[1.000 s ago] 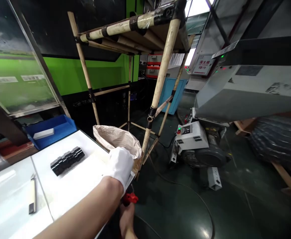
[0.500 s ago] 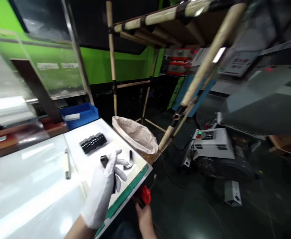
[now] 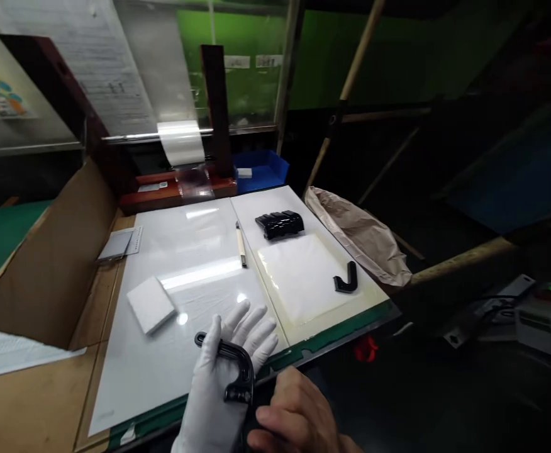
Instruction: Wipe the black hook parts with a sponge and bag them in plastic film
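Curved black plastic part (image 3: 231, 368): glossy moulded piece, hooked like a C; long axis runs from the upper left near the fingertips down to the lower right at the heel of the palm, one rounded end pointing to the upper left, the other end turned down toward the lower edge of the frame. Located low and centre, lying across the palm of the left hand (image 3: 226, 384).

Left hand: white fabric glove, palm up, fingers spread and flat, not closed round the part; the part simply rests on it, over the near edge of the table.

Right hand (image 3: 294, 421): bare, bottom centre-right, fingers loosely curled, just beside the part's lower end; contact cannot be told.

Table top (image 3: 172, 264): smooth white glossy sheet with light reflections, green edge strip along the near side.

Second black part (image 3: 346, 280): L-shaped, right of centre on a clear flat film sheet (image 3: 304, 277), well apart from both hands.

Stack of black parts (image 3: 279, 223): shiny row, upper centre.

White pad (image 3: 150, 304): flat rectangle, left of centre.

Pen-like tool (image 3: 241, 245): slim, lying lengthways up the frame.

Brown paper sack (image 3: 360, 236): crumpled, off the table's right edge.

Cardboard box flap (image 3: 49, 264): matt brown, left side
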Tool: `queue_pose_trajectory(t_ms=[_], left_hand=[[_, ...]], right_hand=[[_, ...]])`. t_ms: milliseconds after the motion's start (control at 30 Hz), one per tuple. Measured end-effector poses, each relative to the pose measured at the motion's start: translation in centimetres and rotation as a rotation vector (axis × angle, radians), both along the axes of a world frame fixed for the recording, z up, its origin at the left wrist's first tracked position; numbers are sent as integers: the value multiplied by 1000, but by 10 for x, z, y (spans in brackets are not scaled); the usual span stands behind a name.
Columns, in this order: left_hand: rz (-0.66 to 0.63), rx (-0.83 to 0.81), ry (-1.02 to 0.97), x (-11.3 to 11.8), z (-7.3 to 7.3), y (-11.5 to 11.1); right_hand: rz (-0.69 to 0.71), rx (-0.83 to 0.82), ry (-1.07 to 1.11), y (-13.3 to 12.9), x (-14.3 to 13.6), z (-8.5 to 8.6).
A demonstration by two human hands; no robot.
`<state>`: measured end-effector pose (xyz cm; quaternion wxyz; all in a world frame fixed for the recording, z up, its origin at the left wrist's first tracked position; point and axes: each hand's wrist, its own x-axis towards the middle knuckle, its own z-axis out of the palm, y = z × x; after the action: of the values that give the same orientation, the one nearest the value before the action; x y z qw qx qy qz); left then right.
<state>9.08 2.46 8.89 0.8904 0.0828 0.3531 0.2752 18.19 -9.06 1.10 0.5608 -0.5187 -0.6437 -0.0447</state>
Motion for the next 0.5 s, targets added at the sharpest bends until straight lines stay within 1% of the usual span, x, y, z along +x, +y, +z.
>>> queue_pose_trajectory(t_ms=[67,100,167,267,333,433,500], left_hand=[[30,-32,-55,-12,-5,1],[43,-46,-94,-17,-8,1],[59,-71,-181,-25,-14,0],[70,-94,-253,-31,-22,0],[72,-113,-256,-33,-25,1],[39,-108,-194,-36,-27,2],[2,-22,-123,-41,-29,3]], right_hand=[[103,25,-88,18,0,18],[145,31,-116,24,-1,24],[194,25,-128,32,-4,31],[236,-11,-134,37,-8,32],[237,-28,-133,37,-10,30],[188,-8,-100,37,-11,27],[108,-56,13,36,-13,27]])
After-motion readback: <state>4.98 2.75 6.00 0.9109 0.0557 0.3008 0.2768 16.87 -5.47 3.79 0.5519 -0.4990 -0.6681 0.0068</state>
